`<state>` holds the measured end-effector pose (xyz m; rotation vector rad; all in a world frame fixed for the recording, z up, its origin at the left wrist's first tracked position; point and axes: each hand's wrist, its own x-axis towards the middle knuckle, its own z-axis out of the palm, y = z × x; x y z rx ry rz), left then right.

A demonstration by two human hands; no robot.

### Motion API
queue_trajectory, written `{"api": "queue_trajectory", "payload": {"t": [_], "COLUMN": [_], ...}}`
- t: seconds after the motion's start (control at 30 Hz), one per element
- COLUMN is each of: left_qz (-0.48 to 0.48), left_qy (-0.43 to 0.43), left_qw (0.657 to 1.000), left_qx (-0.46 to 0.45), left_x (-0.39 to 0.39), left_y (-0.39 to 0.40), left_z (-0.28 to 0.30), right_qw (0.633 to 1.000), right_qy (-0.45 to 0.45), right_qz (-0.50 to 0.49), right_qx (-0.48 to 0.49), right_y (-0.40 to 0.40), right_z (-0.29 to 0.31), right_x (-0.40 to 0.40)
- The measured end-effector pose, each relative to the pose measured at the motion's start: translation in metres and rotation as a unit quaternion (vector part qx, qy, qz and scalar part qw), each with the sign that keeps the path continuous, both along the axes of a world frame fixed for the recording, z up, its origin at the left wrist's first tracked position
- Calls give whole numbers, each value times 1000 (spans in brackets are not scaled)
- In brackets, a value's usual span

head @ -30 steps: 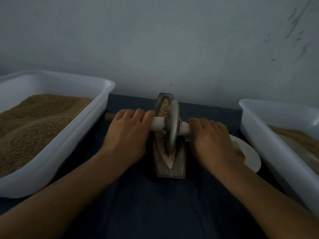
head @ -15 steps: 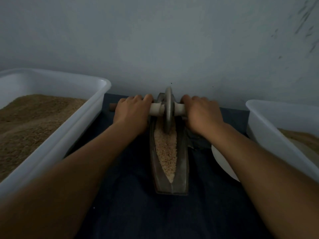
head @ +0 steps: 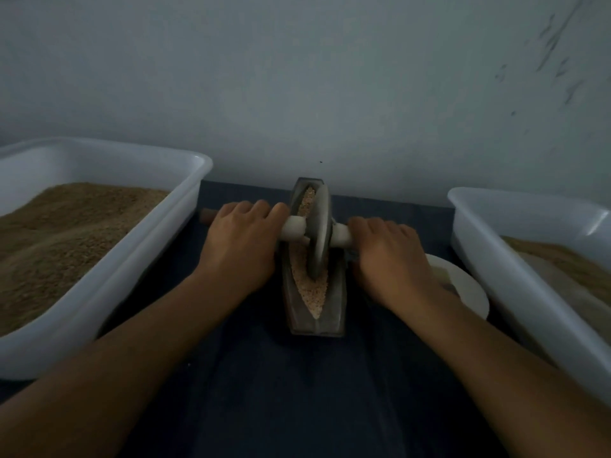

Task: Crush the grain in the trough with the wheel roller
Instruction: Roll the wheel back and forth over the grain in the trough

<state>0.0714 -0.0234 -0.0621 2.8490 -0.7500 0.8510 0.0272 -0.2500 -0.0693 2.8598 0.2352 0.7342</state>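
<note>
Right now I have both hands on the roller (head: 318, 233), one at each end of its pale axle. My left hand (head: 241, 246) is wrapped over the axle to the left of the wheel, fingers curled round it, with a brown stub of the handle poking out past the knuckles. My right hand (head: 390, 259) grips the other end the same way, fingers folded over the top. The grey wheel stands on edge between my hands, tilted slightly, its lower rim down in the trough (head: 315, 292).

That trough is a narrow, boat-shaped metal piece lying lengthwise away from me on the dark cloth (head: 297, 391), its far end near the wall (head: 297, 77). Grain (head: 314, 292) fills its groove, pale and pinkish, showing both beyond the wheel and on my side of it, tapering to a point at the near end. The wheel sits about midway along the trough.

To my left is a white tub (head: 132, 259) heaped with brown grain. To my right is a second white tub (head: 496, 259), also holding some. Between the right tub and the trough a white plate (head: 469, 289) lies on the cloth, partly covered by my right wrist; what is on it I cannot make out.
</note>
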Motion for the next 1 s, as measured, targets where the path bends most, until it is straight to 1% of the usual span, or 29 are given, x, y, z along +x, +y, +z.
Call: {"api": "queue_trajectory", "payload": {"t": [0.1,0.2,0.37,0.5,0.6,0.7,0.87,1.0], "left_qz": [-12,-16,-16,21,37,32,39,54], "left_qy": [16,11,3,-4,-13,-5,49,51], "left_qw": [999,998,999,1000,999,999,998,997], "left_qx": [-38,-62,-46,-5,15,14,-1,5], "left_x": [-24,-45,-49,-33,-17,8,52,76], "left_y": [9,18,19,14,6,0,-10,-18], "left_z": [6,7,-1,-12,-14,-10,5,13], "right_qw": [1000,1000,999,999,999,1000,1000,999], "right_qy": [2,-12,-26,-27,-10,9,21,27], "right_qz": [12,26,22,37,31,17,-3,-26], "right_qx": [4,7,-1,-4,-1,15,23,30], "right_y": [4,9,14,10,4,1,-3,-3], "right_z": [5,9,10,8,8,8,12,18], "right_x": [-23,-39,-38,-15,10,32,62,82]}}
